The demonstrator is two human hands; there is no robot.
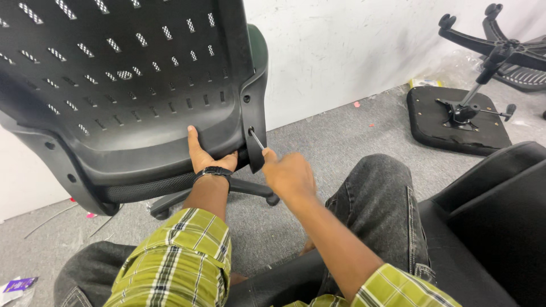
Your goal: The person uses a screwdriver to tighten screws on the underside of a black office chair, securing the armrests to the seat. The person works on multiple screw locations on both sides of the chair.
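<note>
The chair back [119, 74] filled ten o'clock, its lower edge gripped by the left hand [206, 153]. At its right bracket, the right hand [289, 173] was clenched on a hex key [257, 140], up at eleven o'clock from its knuckles. A tilted key would likely slip and round the bolt.

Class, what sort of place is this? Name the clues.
Probably a chair assembly workshop: a perforated black chair back being screwed, an upturned seat with star base, grey carpet with scraps.
</note>
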